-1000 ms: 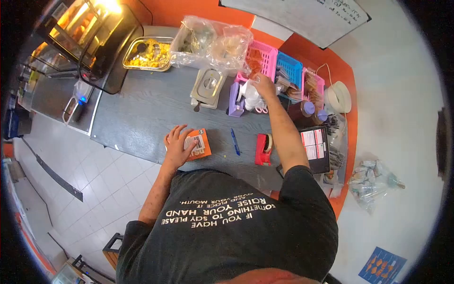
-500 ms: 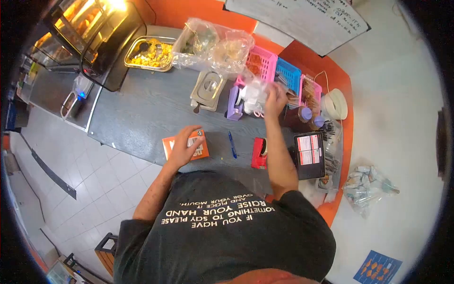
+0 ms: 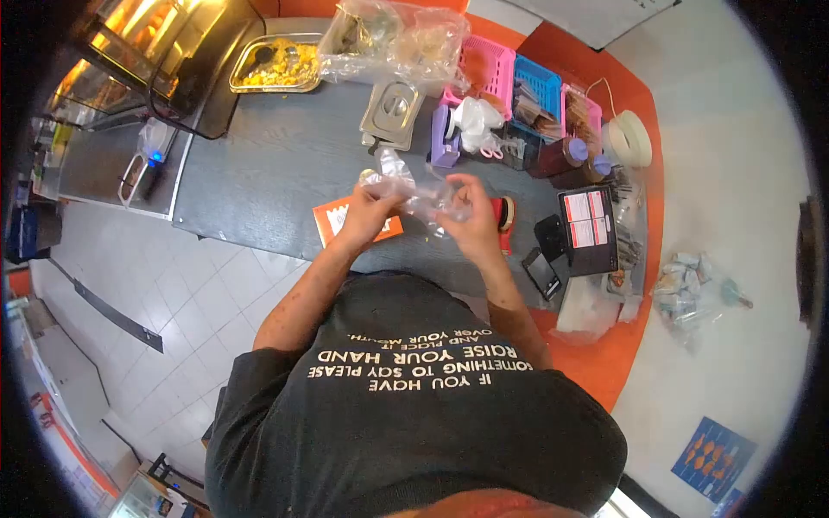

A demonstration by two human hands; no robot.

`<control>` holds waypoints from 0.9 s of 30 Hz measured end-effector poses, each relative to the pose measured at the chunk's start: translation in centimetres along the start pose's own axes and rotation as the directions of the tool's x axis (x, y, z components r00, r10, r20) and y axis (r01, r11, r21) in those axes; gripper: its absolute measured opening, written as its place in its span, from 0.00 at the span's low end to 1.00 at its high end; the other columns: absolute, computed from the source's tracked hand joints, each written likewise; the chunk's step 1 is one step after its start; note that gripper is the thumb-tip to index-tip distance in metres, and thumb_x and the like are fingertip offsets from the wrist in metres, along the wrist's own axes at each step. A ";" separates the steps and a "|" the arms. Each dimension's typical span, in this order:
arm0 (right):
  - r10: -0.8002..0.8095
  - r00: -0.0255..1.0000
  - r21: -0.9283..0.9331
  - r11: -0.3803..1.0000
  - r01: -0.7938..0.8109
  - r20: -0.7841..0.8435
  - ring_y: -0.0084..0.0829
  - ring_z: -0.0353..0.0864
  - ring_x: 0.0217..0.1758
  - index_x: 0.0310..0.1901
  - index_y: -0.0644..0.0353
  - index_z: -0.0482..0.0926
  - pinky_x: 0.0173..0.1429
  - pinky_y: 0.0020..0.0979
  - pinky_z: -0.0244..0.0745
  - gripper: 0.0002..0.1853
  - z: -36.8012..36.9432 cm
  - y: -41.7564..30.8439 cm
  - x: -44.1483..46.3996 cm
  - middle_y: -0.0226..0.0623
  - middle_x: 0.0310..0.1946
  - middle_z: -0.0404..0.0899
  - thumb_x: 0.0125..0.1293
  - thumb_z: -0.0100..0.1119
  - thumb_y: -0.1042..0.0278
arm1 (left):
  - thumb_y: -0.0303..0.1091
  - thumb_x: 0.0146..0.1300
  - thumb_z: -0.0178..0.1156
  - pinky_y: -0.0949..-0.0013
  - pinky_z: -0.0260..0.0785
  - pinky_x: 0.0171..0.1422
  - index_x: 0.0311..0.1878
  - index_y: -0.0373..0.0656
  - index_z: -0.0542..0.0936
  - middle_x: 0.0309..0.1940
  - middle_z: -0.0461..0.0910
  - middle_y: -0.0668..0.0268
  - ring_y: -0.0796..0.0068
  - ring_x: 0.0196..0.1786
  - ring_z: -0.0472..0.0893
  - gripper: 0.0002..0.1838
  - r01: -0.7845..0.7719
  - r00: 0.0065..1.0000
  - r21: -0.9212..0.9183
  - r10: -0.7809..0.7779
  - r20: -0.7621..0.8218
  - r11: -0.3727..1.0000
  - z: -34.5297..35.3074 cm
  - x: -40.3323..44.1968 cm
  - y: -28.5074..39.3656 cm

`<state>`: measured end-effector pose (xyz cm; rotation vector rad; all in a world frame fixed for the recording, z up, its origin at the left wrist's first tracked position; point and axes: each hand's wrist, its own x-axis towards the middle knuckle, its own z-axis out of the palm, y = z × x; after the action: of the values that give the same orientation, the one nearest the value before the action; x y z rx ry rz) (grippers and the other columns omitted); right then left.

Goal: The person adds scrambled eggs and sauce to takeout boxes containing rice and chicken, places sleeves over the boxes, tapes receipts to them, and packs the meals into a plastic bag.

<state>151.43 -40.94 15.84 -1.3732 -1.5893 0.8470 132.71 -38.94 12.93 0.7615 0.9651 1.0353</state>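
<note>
Since the earlier frame, the right hand [image 3: 471,223] has come back from the baskets, and the left hand [image 3: 367,216] has lifted off the orange box [image 3: 332,220]. Both now meet over the near part of the desk [image 3: 268,173], where, from my remote station, I see clear plastic film [image 3: 414,197] stretched between them. Its long axis runs left to right; one crumpled flap points toward the far side, near the lidded pan [image 3: 393,112]. The left fingers pinch the film tightly; the right fingers curl more loosely around its other end (glare and blur hide the exact edge from me). Materials: the film is thin, creased and glossy; the box a flat rectangle, its length also left to right; the pan brushed metal, rectangular; the desk dark and faintly grained. The red tape dispenser [image 3: 506,243], of smooth plastic, sits just beside the right hand.
</note>
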 end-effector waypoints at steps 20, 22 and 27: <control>-0.045 0.994 0.079 0.996 0.037 0.097 0.31 0.80 0.50 0.42 0.61 0.80 0.51 0.28 0.73 0.14 9.0 1.7 1.3 0.47 0.45 0.79 0.51 0.58 0.81 | 0.35 0.61 0.54 0.68 0.65 0.57 0.43 0.32 0.79 0.44 0.79 0.55 0.67 0.50 0.76 0.16 -0.226 0.964 0.386 0.261 -0.041 0.894 -8.9 -0.8 -1.0; 0.105 0.993 0.194 0.975 -0.112 0.047 0.32 0.81 0.48 0.44 0.61 0.78 0.48 0.29 0.75 0.15 9.1 4.2 2.3 0.42 0.43 0.80 0.52 0.59 0.80 | 0.36 0.61 0.55 0.67 0.66 0.56 0.44 0.33 0.79 0.43 0.79 0.55 0.65 0.50 0.76 0.16 -0.198 0.967 0.463 0.249 -0.051 0.864 -10.8 -0.2 -3.5; -0.079 0.955 0.099 0.989 0.112 -0.286 0.35 0.80 0.45 0.47 0.61 0.70 0.46 0.33 0.75 0.19 10.0 4.9 4.3 0.41 0.39 0.80 0.52 0.62 0.78 | 0.38 0.60 0.55 0.56 0.70 0.54 0.49 0.38 0.77 0.43 0.78 0.51 0.55 0.48 0.78 0.17 -0.179 0.926 0.982 0.349 0.144 0.068 -9.8 -1.9 -5.1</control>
<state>144.22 -35.50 8.04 -1.2625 -1.3543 0.6421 125.14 -41.71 5.18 2.1420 1.7141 0.5715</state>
